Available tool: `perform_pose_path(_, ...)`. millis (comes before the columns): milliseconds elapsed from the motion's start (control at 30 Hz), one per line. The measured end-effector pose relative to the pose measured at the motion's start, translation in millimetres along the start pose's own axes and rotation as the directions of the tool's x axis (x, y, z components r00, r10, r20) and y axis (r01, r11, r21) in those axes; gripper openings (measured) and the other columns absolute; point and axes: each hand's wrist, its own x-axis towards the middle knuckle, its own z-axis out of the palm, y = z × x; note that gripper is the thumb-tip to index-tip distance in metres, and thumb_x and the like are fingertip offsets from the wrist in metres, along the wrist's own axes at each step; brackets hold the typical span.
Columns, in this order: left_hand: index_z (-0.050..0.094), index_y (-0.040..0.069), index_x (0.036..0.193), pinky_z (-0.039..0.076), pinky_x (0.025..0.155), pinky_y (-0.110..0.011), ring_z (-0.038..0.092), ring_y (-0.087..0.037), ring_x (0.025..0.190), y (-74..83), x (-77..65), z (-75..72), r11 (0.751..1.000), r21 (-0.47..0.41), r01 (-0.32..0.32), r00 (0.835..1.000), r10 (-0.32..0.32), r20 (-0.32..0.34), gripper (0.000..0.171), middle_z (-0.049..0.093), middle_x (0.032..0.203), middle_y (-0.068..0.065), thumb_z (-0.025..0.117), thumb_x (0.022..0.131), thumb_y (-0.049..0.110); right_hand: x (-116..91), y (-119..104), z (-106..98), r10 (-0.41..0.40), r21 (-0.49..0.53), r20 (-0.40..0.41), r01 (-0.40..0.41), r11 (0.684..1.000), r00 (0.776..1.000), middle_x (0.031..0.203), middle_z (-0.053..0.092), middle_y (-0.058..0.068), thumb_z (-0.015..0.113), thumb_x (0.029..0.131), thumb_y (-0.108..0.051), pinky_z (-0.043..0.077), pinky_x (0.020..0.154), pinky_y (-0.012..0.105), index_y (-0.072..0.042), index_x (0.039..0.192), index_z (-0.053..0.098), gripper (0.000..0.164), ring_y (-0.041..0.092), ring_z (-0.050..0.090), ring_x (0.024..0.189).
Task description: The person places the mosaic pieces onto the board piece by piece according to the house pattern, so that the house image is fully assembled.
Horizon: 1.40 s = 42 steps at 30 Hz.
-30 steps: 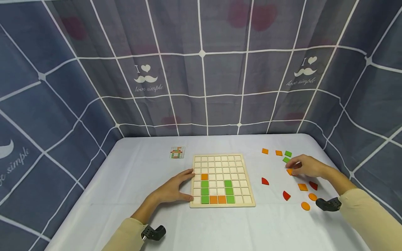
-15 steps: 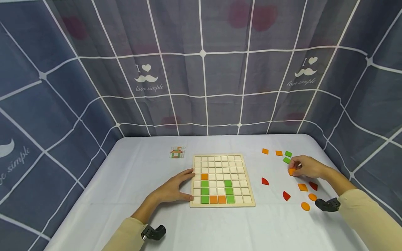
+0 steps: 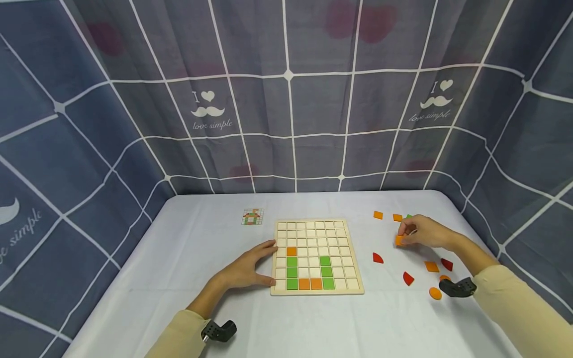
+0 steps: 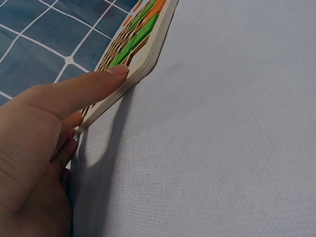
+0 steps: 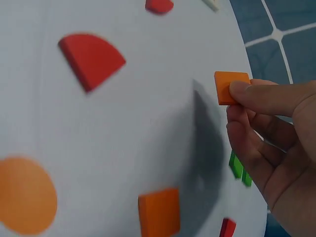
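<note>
My right hand (image 3: 427, 232) pinches an orange square tile (image 5: 228, 88) between thumb and fingers, lifted above the white tabletop. In the head view this hand is over the right side, among loose tiles. My left hand (image 3: 245, 267) rests at the left edge of a wooden grid board (image 3: 353, 248); its thumb (image 4: 94, 89) lies straight on the rim, and the other fingers touch the edge further up. Green squares (image 3: 292, 272) and orange squares (image 3: 310, 284) sit in the board's lower and left cells.
A small pattern card (image 3: 252, 217) lies behind the board on the left. Loose red quarter-circles (image 3: 408, 278), orange rounds (image 3: 435, 294) and orange squares (image 3: 378, 215) are scattered on the right. A checked curtain (image 3: 318, 109) surrounds the table.
My right hand has picked the orange square up off the table and moved left with it. It now covers a green tile seen before. The left hand has stayed put.
</note>
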Motion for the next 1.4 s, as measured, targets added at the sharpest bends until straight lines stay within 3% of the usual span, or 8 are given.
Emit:
perform_pose_path(167, 0.044, 0.014, 0.158, 0.023, 0.121, -0.054, 0.022, -0.028, 0.154, -2.5, 1.0, 1.3, 1.000, 0.009, 0.004, 1.000, -0.004, 0.001, 0.094, 0.026, 0.168, 0.000, 0.088, 0.080, 0.043, 13.0, -17.9, 7.4, -0.072, 0.037, 0.019, 0.071, 0.997, 0.997, 0.091, 0.067, 0.005, 0.076, 0.091, -0.005, 0.051, 0.069, 0.031, -0.005, 0.092, 0.069, 0.008, 0.024, 0.059, 0.083)
perform_pose_path(400, 0.044, 0.014, 0.158, 0.023, 0.121, -0.055, 0.021, -0.030, 0.154, -5.1, 0.4, 3.4, 1.000, 0.003, 0.000, 1.000, 0.000, 0.009, 0.095, 0.025, 0.169, 0.000, 0.088, 0.080, 0.046, 34.0, -40.1, 18.2, -0.064, 0.050, 0.034, 0.062, 0.997, 0.997, 0.090, 0.068, 0.004, 0.076, 0.090, -0.004, 0.056, 0.071, 0.033, -0.006, 0.093, 0.069, 0.008, 0.022, 0.062, 0.081)
perform_pose_path(733, 0.044, 0.013, 0.158, 0.022, 0.121, -0.054, 0.021, -0.029, 0.154, -3.3, 0.5, 2.9, 1.000, 0.008, 0.000, 1.000, 0.000, 0.010, 0.094, 0.025, 0.169, 0.000, 0.087, 0.080, 0.044, 55.7, -63.8, 37.7, -0.122, 0.088, 0.071, 0.115, 0.989, 0.990, 0.090, 0.071, 0.003, 0.074, 0.091, -0.002, 0.056, 0.071, 0.031, -0.008, 0.091, 0.069, 0.008, 0.023, 0.066, 0.080)
perform_pose_path(967, 0.044, 0.013, 0.158, 0.022, 0.121, -0.054, 0.021, -0.029, 0.154, -3.8, 0.5, 1.8, 1.000, 0.000, -0.001, 1.000, 0.001, 0.010, 0.094, 0.025, 0.169, 0.000, 0.087, 0.080, 0.044, 69.6, -77.4, 57.7, -0.213, 0.121, 0.091, 0.202, 0.972, 0.973, 0.089, 0.070, 0.003, 0.076, 0.091, -0.003, 0.052, 0.071, 0.031, -0.008, 0.091, 0.068, 0.009, 0.022, 0.063, 0.081)
perform_pose_path(1233, 0.044, 0.013, 0.158, 0.022, 0.121, -0.054, 0.021, -0.028, 0.154, -3.6, -0.5, 1.0, 1.000, 0.003, -0.005, 1.000, 0.005, 0.006, 0.094, 0.025, 0.169, 0.000, 0.087, 0.081, 0.043, 87.6, -100.4, 80.3, -0.250, 0.133, 0.105, 0.235, 0.963, 0.963, 0.085, 0.070, 0.002, 0.076, 0.090, -0.002, 0.051, 0.068, 0.030, -0.009, 0.090, 0.069, 0.011, 0.020, 0.061, 0.078)
perform_pose_path(1400, 0.044, 0.013, 0.158, 0.022, 0.121, -0.055, 0.021, -0.028, 0.154, -3.6, -0.9, 1.0, 1.000, -0.008, -0.007, 1.000, 0.007, 0.005, 0.094, 0.025, 0.169, 0.000, 0.087, 0.080, 0.042, 99.7, -113.8, 95.6, -0.312, 0.130, 0.116, 0.297, 0.946, 0.943, 0.084, 0.071, 0.000, 0.077, 0.091, -0.002, 0.053, 0.072, 0.030, -0.009, 0.091, 0.070, 0.010, 0.017, 0.064, 0.078)
